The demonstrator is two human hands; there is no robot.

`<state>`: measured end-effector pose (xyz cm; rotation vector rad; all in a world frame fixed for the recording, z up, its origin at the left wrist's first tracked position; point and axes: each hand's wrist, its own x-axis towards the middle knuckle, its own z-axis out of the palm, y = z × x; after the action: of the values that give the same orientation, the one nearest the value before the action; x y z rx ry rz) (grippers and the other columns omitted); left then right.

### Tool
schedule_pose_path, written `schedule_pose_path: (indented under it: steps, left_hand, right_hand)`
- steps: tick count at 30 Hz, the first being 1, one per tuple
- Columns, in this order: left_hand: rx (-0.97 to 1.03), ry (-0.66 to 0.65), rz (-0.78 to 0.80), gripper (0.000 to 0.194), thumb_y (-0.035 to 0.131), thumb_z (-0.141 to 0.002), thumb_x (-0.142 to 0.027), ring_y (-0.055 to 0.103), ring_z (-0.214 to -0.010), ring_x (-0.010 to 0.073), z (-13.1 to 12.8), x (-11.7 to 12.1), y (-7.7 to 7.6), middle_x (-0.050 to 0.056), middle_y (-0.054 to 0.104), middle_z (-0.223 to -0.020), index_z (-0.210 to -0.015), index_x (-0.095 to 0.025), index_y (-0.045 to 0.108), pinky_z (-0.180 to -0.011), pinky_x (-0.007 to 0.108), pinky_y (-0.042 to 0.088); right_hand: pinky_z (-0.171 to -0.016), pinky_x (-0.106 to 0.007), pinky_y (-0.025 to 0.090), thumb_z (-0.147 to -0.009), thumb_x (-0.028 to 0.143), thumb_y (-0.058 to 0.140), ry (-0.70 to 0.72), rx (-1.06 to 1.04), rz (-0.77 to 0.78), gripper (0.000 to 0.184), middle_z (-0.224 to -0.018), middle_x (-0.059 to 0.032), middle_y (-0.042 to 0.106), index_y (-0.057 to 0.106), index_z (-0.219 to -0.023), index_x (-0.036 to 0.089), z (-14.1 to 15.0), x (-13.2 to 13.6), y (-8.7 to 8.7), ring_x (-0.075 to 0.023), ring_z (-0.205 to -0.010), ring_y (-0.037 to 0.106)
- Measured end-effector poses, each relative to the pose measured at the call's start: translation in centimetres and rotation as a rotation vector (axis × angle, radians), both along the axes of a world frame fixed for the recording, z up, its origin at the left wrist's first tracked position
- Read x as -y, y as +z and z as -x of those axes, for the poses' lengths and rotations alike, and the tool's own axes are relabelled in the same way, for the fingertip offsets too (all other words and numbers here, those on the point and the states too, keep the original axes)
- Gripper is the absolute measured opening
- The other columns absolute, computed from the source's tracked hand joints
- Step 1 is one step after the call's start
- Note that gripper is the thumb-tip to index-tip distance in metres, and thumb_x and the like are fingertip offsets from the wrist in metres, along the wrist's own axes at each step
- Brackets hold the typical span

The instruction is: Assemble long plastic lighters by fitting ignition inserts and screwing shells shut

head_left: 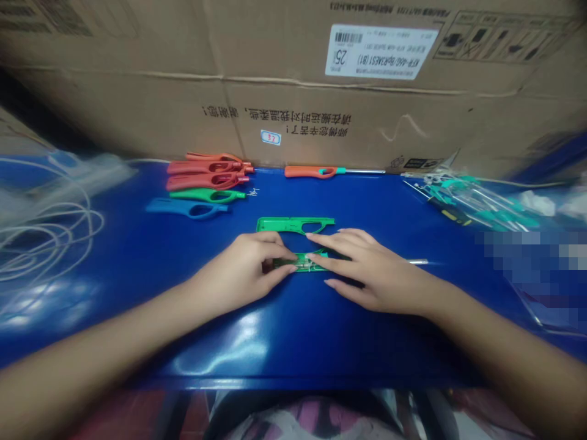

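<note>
A green lighter half-shell [316, 263] lies open side up on the blue table, with small parts inside that are too small to make out. My left hand [257, 263] pinches its left end between thumb and fingers. Over its right end, my right hand [371, 269] is spread, fingers stretched out and tips touching the shell. A thin metal tube [418, 261] sticks out to the right from beneath my right hand. Just beyond both hands lies a second green half-shell [293, 224] with a loop-shaped trigger opening. The fingertips hide part of the nearer shell.
Orange, green and blue lighter handles [202, 181] lie at the back left. An assembled orange lighter [307, 173] rests against the cardboard box [284, 91]. Metal tubes with teal parts [486, 198] and a dark screwdriver [447, 211] sit back right. White cable [50, 232] coils at left.
</note>
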<state>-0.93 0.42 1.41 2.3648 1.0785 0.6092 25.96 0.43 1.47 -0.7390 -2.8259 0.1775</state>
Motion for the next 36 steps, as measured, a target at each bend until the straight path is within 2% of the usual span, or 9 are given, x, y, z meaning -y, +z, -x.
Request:
schedule_pose_path:
  steps: [4, 7, 10, 13, 20, 29, 36]
  left_hand:
    - [0.011, -0.008, -0.008, 0.016, 0.066, -0.092, -0.021, 0.061, -0.066, 0.0082, -0.02, 0.11, -0.02, 0.002, 0.068, -0.092, -0.105, -0.019, 0.076, -0.061, 0.02, 0.05]
    - [0.049, 0.009, -0.049, 0.021, 0.067, -0.091, -0.02, 0.057, -0.061, 0.0063, -0.09, 0.47, 0.04, 0.0, 0.067, -0.095, -0.111, -0.021, 0.073, -0.059, 0.02, 0.049]
    - [0.049, -0.03, -0.138, 0.024, 0.064, -0.093, -0.019, 0.063, -0.08, 0.0116, -0.32, 0.84, 0.05, 0.002, 0.066, -0.103, -0.116, -0.022, 0.07, -0.072, 0.025, 0.052]
    - [-0.015, -0.131, -0.212, 0.024, 0.059, -0.097, -0.019, 0.061, -0.102, 0.0189, -0.67, 0.97, -0.1, 0.005, 0.066, -0.111, -0.119, -0.022, 0.069, -0.091, 0.034, 0.05]
    - [-0.106, -0.186, -0.221, 0.034, 0.052, -0.1, -0.019, 0.054, -0.117, 0.0228, -0.8, 0.98, -0.65, 0.008, 0.06, -0.127, -0.132, -0.026, 0.064, -0.101, 0.042, 0.046]
    - [-0.113, -0.217, -0.196, 0.036, 0.049, -0.101, -0.017, 0.055, -0.118, 0.023, -0.84, 0.8, -0.7, 0.01, 0.06, -0.126, -0.132, -0.025, 0.064, -0.101, 0.041, 0.048]
    - [-0.123, -0.224, -0.184, 0.039, 0.049, -0.1, -0.017, 0.055, -0.119, 0.024, -0.74, 0.77, -0.76, 0.011, 0.059, -0.127, -0.137, -0.026, 0.061, -0.101, 0.043, 0.048]
  right_hand:
    - [-0.105, -0.045, 0.043, -0.099, 0.025, 0.054, -0.099, -0.146, 0.034, 0.031, -0.136, -0.0097, 0.063, 0.066, -0.128, 0.022, -0.24, -0.27, 0.19, -0.0243, -0.125, 0.055]
    - [-0.095, -0.04, 0.045, -0.098, 0.023, 0.056, -0.121, -0.187, 0.072, 0.024, -0.115, -0.007, 0.069, 0.069, -0.118, 0.022, -0.28, -0.34, 0.4, -0.0211, -0.109, 0.06]
    - [-0.093, -0.038, 0.043, -0.097, 0.021, 0.056, -0.105, -0.19, 0.08, 0.018, -0.106, -0.006, 0.069, 0.069, -0.111, 0.02, -0.25, -0.37, 0.42, -0.0197, -0.102, 0.06]
    - [-0.092, -0.037, 0.042, -0.097, 0.019, 0.057, -0.1, -0.195, 0.098, 0.014, -0.103, -0.0056, 0.069, 0.068, -0.105, 0.019, -0.22, -0.43, 0.21, -0.0192, -0.1, 0.06]
    - [-0.092, -0.036, 0.04, -0.097, 0.02, 0.059, -0.098, -0.205, 0.121, 0.011, -0.102, -0.0042, 0.068, 0.067, -0.105, 0.02, -0.26, -0.55, -0.09, -0.0184, -0.098, 0.059]
    - [-0.092, -0.037, 0.038, -0.1, 0.021, 0.054, -0.049, -0.162, 0.05, 0.017, -0.101, -0.0046, 0.069, 0.07, -0.104, 0.021, -0.37, -0.55, 0.09, -0.0189, -0.096, 0.059]
    - [-0.088, -0.035, 0.038, -0.098, 0.021, 0.058, -0.133, -0.192, 0.098, 0.012, -0.101, -0.0033, 0.07, 0.067, -0.106, 0.02, 0.03, -0.3, -0.16, -0.0182, -0.095, 0.061]
